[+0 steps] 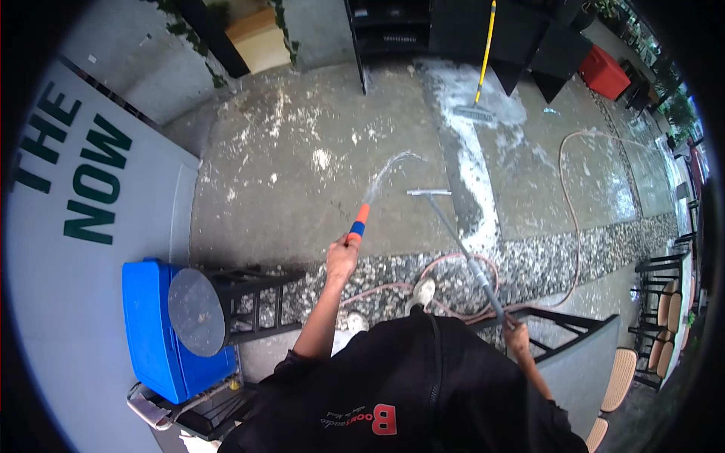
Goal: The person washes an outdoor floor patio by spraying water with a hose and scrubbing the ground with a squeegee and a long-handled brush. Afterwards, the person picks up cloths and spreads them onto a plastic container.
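My left hand [342, 257] is closed around an orange and blue hose nozzle [359, 224]. Water [387, 167] sprays from its tip in a curve over the wet concrete floor [264, 189]. My right hand [516, 334] grips the lower end of a grey-handled floor squeegee [464, 251]. The squeegee's blade [429, 192] is at the floor ahead of me, beside a strip of white foam [474, 174]. A pinkish hose [578, 219] loops over the pebble band by my shoes [423, 293].
A yellow-handled push broom [483, 68] stands in foam by black cabinets [389, 38]. At left are a blue cooler box [151, 325], a round stool [198, 312] and a lettered wall [98, 174]. A grey table [578, 370] and chairs [664, 325] are at right; a red box [604, 73] sits farther back.
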Motion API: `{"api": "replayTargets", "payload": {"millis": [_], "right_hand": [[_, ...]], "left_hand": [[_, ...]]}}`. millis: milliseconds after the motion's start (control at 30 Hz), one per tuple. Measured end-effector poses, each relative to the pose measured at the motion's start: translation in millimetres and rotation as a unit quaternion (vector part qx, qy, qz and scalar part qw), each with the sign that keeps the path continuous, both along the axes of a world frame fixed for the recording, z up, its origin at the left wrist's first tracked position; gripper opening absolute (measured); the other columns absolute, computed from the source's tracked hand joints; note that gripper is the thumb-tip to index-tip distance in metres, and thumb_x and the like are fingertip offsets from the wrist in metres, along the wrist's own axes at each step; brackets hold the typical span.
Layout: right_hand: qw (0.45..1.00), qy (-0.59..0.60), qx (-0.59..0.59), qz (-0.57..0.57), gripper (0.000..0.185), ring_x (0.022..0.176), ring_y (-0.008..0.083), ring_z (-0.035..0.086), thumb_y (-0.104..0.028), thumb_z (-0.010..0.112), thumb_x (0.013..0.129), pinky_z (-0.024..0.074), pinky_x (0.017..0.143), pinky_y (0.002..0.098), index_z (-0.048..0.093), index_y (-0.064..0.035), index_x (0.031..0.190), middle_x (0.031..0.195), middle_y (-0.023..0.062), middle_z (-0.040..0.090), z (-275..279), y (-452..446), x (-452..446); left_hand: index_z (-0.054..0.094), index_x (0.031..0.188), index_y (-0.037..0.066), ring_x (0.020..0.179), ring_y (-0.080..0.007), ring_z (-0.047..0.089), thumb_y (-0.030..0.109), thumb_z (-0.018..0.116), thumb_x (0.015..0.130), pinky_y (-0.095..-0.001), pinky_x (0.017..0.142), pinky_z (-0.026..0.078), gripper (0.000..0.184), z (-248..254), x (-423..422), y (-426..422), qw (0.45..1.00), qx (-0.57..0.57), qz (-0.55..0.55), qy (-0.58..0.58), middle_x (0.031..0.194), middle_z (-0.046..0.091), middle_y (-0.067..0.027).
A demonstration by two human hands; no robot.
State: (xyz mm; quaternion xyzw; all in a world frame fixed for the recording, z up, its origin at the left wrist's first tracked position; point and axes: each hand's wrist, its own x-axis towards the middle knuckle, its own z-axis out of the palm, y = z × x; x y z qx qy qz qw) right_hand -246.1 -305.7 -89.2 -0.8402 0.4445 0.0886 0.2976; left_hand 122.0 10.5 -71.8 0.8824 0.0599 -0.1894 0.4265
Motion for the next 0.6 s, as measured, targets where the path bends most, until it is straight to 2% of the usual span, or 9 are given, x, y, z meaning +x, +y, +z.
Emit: {"api": "replayTargets", "payload": {"millis": [67,200,233,300,333,400,433,533,600], "right_hand": [[0.994,0.030,0.078,-0.071,0.032,0.081,0.0321,0.059,-0.022,0.057,0.074,0.0459,0.066,0.0361,0.059,-0.0128,0.105,0.082,0.0235,0.059,-4,-9,17],[0.992,0.025,0.113,-0.051,0.042,0.082,0.0287,0.060,-0.019,0.058,0.073,0.0458,0.068,0.0355,0.051,-0.0122,0.114,0.083,0.0226,0.060,0,-33,23],[0.983,0.041,0.177,-0.007,0.048,0.084,0.0261,0.060,-0.017,0.059,0.073,0.0455,0.070,0.0343,0.046,-0.0095,0.119,0.085,0.0217,0.060,26,-36,28],[0.962,-0.086,0.171,0.195,0.064,0.092,0.0198,0.057,-0.011,0.062,0.070,0.0436,0.078,0.0296,0.033,0.0001,0.125,0.092,0.0205,0.060,-26,-65,-18],[0.951,-0.107,0.194,0.217,0.061,0.094,0.0206,0.056,-0.011,0.062,0.070,0.0429,0.079,0.0286,0.036,0.0030,0.123,0.094,0.0209,0.059,-39,-77,-55],[0.966,-0.047,0.224,0.120,0.055,0.096,0.0212,0.056,-0.011,0.063,0.070,0.0417,0.082,0.0271,0.042,0.0055,0.118,0.098,0.0208,0.058,-3,-84,-40],[0.974,0.033,0.225,0.000,0.052,0.096,0.0210,0.055,-0.012,0.063,0.070,0.0413,0.082,0.0267,0.045,0.0050,0.115,0.099,0.0202,0.058,62,-72,0],[0.987,0.037,0.157,-0.012,0.046,0.095,0.0189,0.056,-0.011,0.062,0.070,0.0424,0.080,0.0258,0.049,0.0030,0.112,0.099,0.0183,0.059,102,-79,43],[0.976,0.036,0.200,-0.073,0.048,0.090,0.0161,0.057,-0.009,0.062,0.069,0.0439,0.076,0.0257,0.049,0.0014,0.114,0.096,0.0175,0.060,94,-93,67]], "left_hand": [[0.056,0.107,0.006,0.038,-0.0103,0.044,0.024,0.049,0.080,-0.0262,0.034,0.034,0.033,6,16,-18,0.999,-0.022,0.023,0.011,0.055,0.052,-0.0033],[0.052,0.113,0.007,0.036,-0.0099,0.041,0.023,0.050,0.081,-0.0253,0.031,0.031,0.036,-25,45,-45,0.999,-0.021,0.034,0.014,0.058,0.053,-0.0039],[0.050,0.115,0.007,0.035,-0.0092,0.040,0.023,0.050,0.081,-0.0249,0.031,0.030,0.037,-30,48,-48,0.999,-0.031,0.038,0.007,0.059,0.053,-0.0042],[0.045,0.120,0.005,0.033,-0.0079,0.036,0.021,0.048,0.082,-0.0246,0.030,0.028,0.041,-25,53,-62,0.997,-0.046,0.054,-0.010,0.062,0.054,-0.0052],[0.045,0.120,0.005,0.033,-0.0079,0.036,0.021,0.048,0.082,-0.0246,0.030,0.028,0.041,-22,60,-68,0.997,-0.051,0.057,-0.018,0.062,0.054,-0.0052],[0.050,0.113,0.001,0.071,-0.0196,0.054,0.023,0.051,0.079,-0.0291,0.063,0.040,0.040,-14,69,-81,0.996,-0.022,0.081,-0.005,0.085,0.058,-0.0164],[0.052,0.111,0.000,0.085,-0.0236,0.060,0.024,0.051,0.078,-0.0305,0.075,0.044,0.040,-5,72,-89,0.996,-0.015,0.093,0.008,0.093,0.060,-0.0201],[0.051,0.111,0.000,0.083,-0.0222,0.060,0.024,0.051,0.079,-0.0302,0.074,0.044,0.041,-11,97,-103,0.994,-0.024,0.104,-0.014,0.092,0.060,-0.0195],[0.050,0.112,-0.001,0.080,-0.0206,0.060,0.023,0.051,0.079,-0.0297,0.072,0.044,0.041,-12,114,-115,0.993,-0.035,0.104,-0.030,0.089,0.061,-0.0182]]}}
